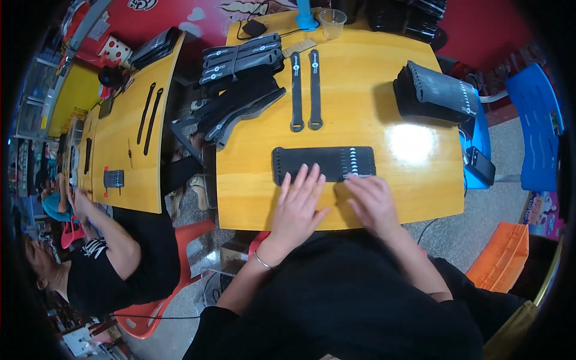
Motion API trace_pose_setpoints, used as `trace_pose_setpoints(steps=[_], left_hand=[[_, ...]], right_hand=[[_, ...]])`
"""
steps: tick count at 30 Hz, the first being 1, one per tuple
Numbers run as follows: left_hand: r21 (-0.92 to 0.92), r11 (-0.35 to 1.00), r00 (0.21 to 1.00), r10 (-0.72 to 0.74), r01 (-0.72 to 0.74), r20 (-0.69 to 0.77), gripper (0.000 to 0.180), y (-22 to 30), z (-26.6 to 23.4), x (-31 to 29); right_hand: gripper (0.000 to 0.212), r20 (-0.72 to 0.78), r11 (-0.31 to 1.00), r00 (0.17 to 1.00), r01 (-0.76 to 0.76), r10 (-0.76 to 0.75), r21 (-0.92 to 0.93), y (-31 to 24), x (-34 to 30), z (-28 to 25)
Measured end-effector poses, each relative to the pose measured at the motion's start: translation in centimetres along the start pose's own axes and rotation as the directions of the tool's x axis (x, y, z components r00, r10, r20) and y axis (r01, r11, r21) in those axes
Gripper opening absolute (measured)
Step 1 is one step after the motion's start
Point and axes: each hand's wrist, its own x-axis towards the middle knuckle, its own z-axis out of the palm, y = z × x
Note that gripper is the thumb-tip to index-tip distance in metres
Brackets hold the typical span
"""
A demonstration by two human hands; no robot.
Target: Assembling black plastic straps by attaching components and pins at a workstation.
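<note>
A flat black rectangle of straps lying side by side [306, 157] is on the table in front of me, with a column of white marks near its right end. My left hand [299, 201] rests open with spread fingertips on its lower left part. At its lower right edge is my right hand [373, 201], fingers bent a little and thumb apart; whether it touches the straps is hard to tell. Beyond them lie two single dark straps [296, 90], [315, 90], upright in view, each with a ringed near end.
At the far left of the table are bundled straps [240, 60] and loose black straps [240, 108]. A thick strap stack [441, 93] sits at the right. A clear cup [332, 24] stands at the back. Another person [114, 258] works at a table on the left.
</note>
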Motion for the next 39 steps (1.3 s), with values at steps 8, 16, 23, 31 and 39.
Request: trace_pose_setpoints(steps=[8,16,23,31,39], left_hand=[[0.119,0.993,0.989,-0.012,-0.006,0.147,0.073,0.9,0.5,0.9],[-0.055,0.998,0.996,0.017,-0.022,-0.084,0.046,-1.3,-0.3,3.4],[0.098,0.995,0.972,0.003,0.02,-0.234,0.048,-4.4,-0.7,9.1],[-0.004,1.0,0.983,-0.005,0.004,-0.182,0.038,-5.3,-0.3,9.4],[-0.065,0.998,0.964,-0.003,-0.015,-0.265,0.037,-4.5,-1.0,9.4]], right_hand=[[0.032,0.024,0.986,0.999,-0.03,0.034,-0.162,1.4,-0.7,-1.5],[0.009,-0.083,0.997,0.993,-0.081,0.079,-0.019,3.8,6.1,-1.7],[0.045,0.003,0.965,0.968,-0.249,0.25,-0.088,3.9,18.1,5.0],[0.054,0.026,0.925,0.941,-0.327,0.338,-0.192,6.6,18.2,5.6],[0.03,-0.008,0.867,0.906,-0.404,0.424,0.292,5.5,14.2,1.2]])
